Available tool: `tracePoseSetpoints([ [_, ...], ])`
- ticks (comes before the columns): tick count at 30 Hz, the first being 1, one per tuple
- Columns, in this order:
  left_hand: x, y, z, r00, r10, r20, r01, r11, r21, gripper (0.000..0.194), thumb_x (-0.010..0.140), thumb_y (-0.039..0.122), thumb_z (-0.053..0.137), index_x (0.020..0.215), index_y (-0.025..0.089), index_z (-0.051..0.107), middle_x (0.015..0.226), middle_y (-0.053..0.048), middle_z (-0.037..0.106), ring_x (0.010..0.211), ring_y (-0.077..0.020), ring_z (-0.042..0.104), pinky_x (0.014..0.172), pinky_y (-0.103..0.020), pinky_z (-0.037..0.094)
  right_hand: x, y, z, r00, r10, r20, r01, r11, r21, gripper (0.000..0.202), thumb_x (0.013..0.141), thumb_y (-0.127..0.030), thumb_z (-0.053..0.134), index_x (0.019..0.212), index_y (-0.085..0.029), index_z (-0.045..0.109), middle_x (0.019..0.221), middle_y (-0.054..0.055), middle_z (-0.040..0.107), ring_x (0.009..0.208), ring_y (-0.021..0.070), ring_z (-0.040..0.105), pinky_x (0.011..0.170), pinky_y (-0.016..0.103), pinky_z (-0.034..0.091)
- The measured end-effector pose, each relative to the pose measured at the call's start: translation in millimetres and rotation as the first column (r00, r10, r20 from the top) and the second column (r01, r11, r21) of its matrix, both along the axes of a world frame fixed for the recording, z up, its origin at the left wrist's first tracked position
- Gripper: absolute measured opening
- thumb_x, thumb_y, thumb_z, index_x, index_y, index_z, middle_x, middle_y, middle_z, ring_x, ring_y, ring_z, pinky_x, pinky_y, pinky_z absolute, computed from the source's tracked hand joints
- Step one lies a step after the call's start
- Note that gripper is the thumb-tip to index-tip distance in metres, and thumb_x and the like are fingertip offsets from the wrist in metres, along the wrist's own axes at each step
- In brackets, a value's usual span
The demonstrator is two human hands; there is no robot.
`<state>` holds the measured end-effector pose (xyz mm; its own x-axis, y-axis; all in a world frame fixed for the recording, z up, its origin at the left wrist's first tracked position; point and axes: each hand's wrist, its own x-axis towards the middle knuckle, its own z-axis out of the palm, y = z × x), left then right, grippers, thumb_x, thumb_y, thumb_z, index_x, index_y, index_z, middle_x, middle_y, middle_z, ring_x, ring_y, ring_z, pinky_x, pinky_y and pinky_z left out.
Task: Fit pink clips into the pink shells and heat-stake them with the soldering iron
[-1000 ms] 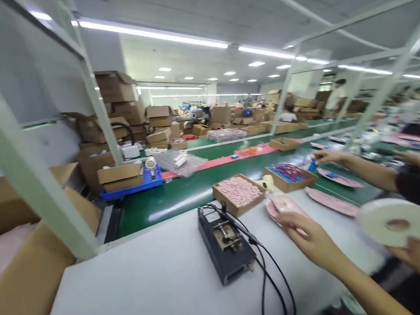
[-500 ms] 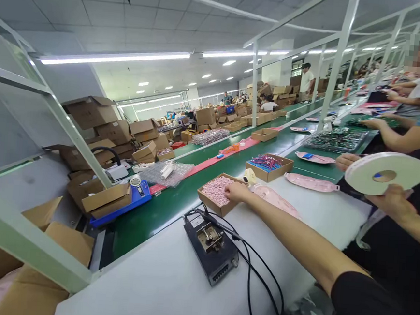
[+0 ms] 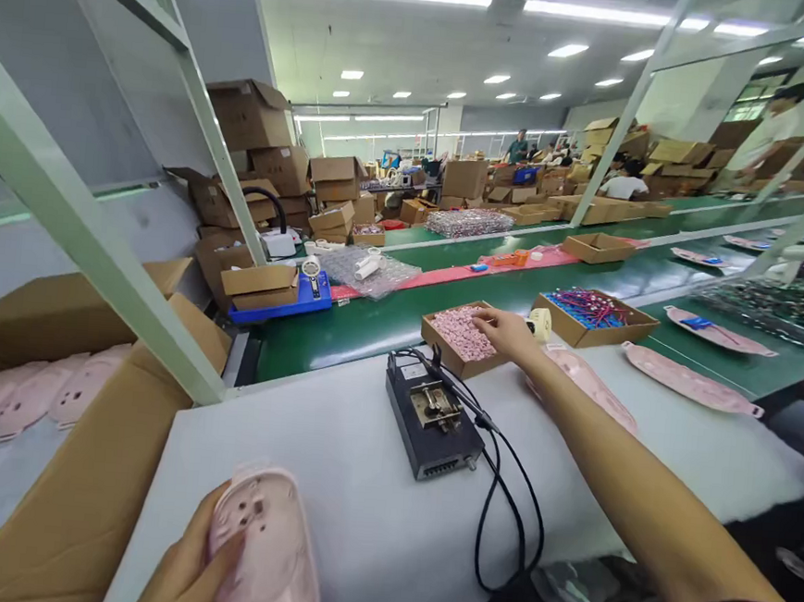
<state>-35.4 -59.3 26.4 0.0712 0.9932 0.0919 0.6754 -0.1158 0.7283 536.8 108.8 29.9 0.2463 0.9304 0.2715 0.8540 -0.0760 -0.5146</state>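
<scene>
My left hand (image 3: 197,559) grips a pink plastic shell (image 3: 269,550) by its left edge at the bottom of the view, with the hollow side up and small holes near the top end. My right hand (image 3: 503,335) reaches into a cardboard box of small pink parts (image 3: 465,332). Its fingertips are bent together at the parts; whatever lies between them is too small to make out. Beside that box lies another pink shell (image 3: 594,390), partly hidden by my right forearm. A black device with a metal fixture (image 3: 431,415) and black cables stands on the white sheet between my hands.
At left, an open carton (image 3: 103,463) holds several pink shells. A box of coloured wires (image 3: 592,318) stands right of the parts box, near a cream-coloured piece (image 3: 539,325). The green conveyor (image 3: 372,326) runs behind. A slanting frame post (image 3: 102,222) crosses the left side.
The view has swung left and down, bringing my left hand with the pink shell and the carton into sight. My right hand stays at the parts box. A person's hands with a white roll left view.
</scene>
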Motion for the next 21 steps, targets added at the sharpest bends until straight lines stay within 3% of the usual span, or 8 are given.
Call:
tracePoseSetpoints([
  [2, 20.7, 23.9, -13.7, 0.997, 0.021, 0.074, -0.013, 0.994, -0.109, 0.057, 0.089, 0.059, 0.050, 0.140, 0.033, 0.051, 0.137, -0.002, 0.066, 0.130, -0.0323, 0.060, 0.112, -0.051, 0.050, -0.2, 1.6, 0.3, 1.000, 0.001, -0.007, -0.002, 1.000, -0.025, 0.028, 0.102, -0.042, 0.061, 0.108, -0.016, 0.068, 0.108, 0.007, 0.069, 0.099, 0.0193, 0.067, 0.096, 0.042, 0.056],
  [4, 37.1, 54.6, -17.6, 0.997, -0.003, 0.071, 0.014, 0.990, -0.141, 0.059, 0.088, 0.055, 0.048, 0.138, 0.026, 0.051, 0.137, -0.007, 0.066, 0.128, -0.0324, 0.061, 0.114, -0.052, 0.047, -1.2, 1.2, 3.2, 1.000, 0.001, -0.019, -0.002, 1.000, -0.028, 0.030, 0.101, -0.044, 0.063, 0.101, -0.015, 0.068, 0.101, 0.005, 0.070, 0.094, 0.0184, 0.067, 0.093, 0.041, 0.056],
  [7, 44.5, 95.0, -7.5, 0.999, -0.029, 0.020, 0.030, 0.998, -0.047, 0.055, 0.083, 0.050, 0.050, 0.127, 0.018, 0.059, 0.136, -0.014, 0.063, 0.131, -0.0360, 0.056, 0.116, -0.055, 0.041, -7.0, -5.6, 10.5, 0.998, 0.013, -0.060, -0.010, 0.999, 0.036, 0.034, 0.099, -0.048, 0.064, 0.102, -0.015, 0.070, 0.096, 0.005, 0.071, 0.088, 0.0183, 0.068, 0.089, 0.040, 0.056],
  [10, 41.9, 115.2, 10.9, 0.999, -0.039, 0.038, 0.039, 0.999, 0.004, 0.052, 0.084, 0.048, 0.048, 0.123, 0.017, 0.061, 0.135, -0.014, 0.063, 0.126, -0.0341, 0.058, 0.113, -0.052, 0.044, -23.6, -18.7, 17.6, 0.990, 0.045, -0.132, -0.027, 0.990, 0.140, 0.037, 0.096, -0.051, 0.063, 0.105, -0.016, 0.072, 0.095, 0.009, 0.074, 0.085, 0.0214, 0.069, 0.085, 0.039, 0.056],
  [13, 55.0, 116.7, 23.2, 0.985, -0.159, 0.071, 0.160, 0.987, -0.011, 0.046, 0.091, 0.048, 0.046, 0.126, 0.021, 0.059, 0.131, -0.007, 0.066, 0.117, -0.0251, 0.064, 0.105, -0.039, 0.050, -57.4, -41.3, 23.4, 0.970, 0.114, -0.213, -0.065, 0.972, 0.224, 0.041, 0.095, -0.055, 0.059, 0.107, -0.018, 0.072, 0.100, 0.010, 0.074, 0.086, 0.0232, 0.071, 0.082, 0.038, 0.057],
  [15, 74.0, 110.9, 22.0, 0.962, -0.259, 0.083, 0.264, 0.963, -0.057, 0.043, 0.095, 0.046, 0.046, 0.130, 0.024, 0.057, 0.129, -0.005, 0.068, 0.112, -0.0215, 0.067, 0.098, -0.033, 0.054, -90.8, -65.5, 27.2, 0.948, 0.188, -0.256, -0.125, 0.962, 0.243, 0.041, 0.096, -0.056, 0.058, 0.111, -0.021, 0.071, 0.100, 0.008, 0.074, 0.086, 0.0218, 0.072, 0.082, 0.036, 0.058],
  [18, 100.9, 97.6, 8.3, 0.925, -0.376, 0.057, 0.380, 0.912, -0.156, 0.043, 0.096, 0.038, 0.046, 0.137, 0.027, 0.054, 0.124, -0.004, 0.071, 0.105, -0.0224, 0.070, 0.090, -0.035, 0.057, -150.0, -110.3, 27.4, 0.885, 0.387, -0.261, -0.319, 0.909, 0.268, 0.029, 0.100, -0.048, 0.058, 0.112, -0.024, 0.070, 0.095, 0.004, 0.073, 0.087, 0.0196, 0.072, 0.083, 0.034, 0.059],
  [21, 110.3, 88.0, -7.3, 0.898, -0.440, 0.004, 0.431, 0.879, -0.202, 0.048, 0.095, 0.031, 0.048, 0.142, 0.027, 0.052, 0.132, -0.006, 0.068, 0.120, -0.0270, 0.065, 0.102, -0.040, 0.052, -201.2, -151.9, 10.2, 0.811, 0.575, -0.112, -0.530, 0.802, 0.277, 0.015, 0.103, -0.029, 0.057, 0.110, -0.026, 0.070, 0.103, 0.005, 0.070, 0.095, 0.0183, 0.069, 0.086, 0.032, 0.059],
])
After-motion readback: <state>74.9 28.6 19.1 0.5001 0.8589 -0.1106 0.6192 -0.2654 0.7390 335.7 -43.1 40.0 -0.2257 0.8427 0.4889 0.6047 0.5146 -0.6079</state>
